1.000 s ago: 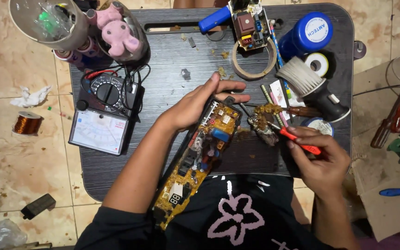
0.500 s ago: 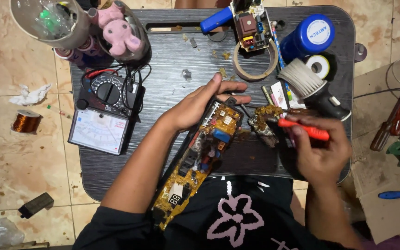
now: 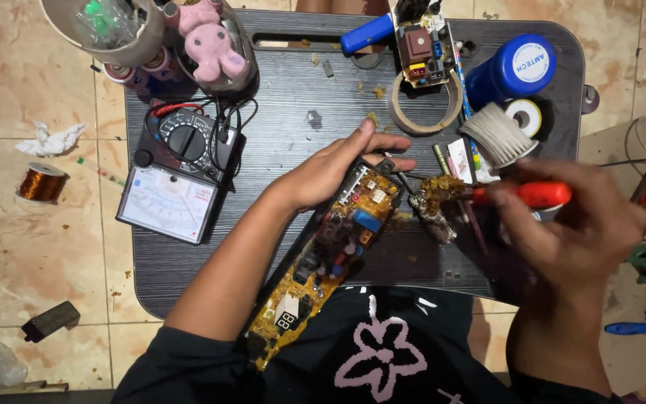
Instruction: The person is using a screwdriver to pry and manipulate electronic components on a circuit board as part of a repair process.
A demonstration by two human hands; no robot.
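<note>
The left hand (image 3: 330, 168) lies flat and half-open over the top end of the long yellow circuit board (image 3: 330, 254), fingers pressing it down, the board running from table centre toward seven o'clock and overhanging the dark table (image 3: 188, 254) onto the lap. The right hand (image 3: 570, 224) is closed around a red-handled tool (image 3: 528, 194) whose tip points to nine o'clock at a crusty metal stand (image 3: 435, 206) just beside the board. I judge the risk is slippage — the unsupported board could pivot, or the tip could graze the left fingers (image 3: 383, 161), which sit close.
</note>
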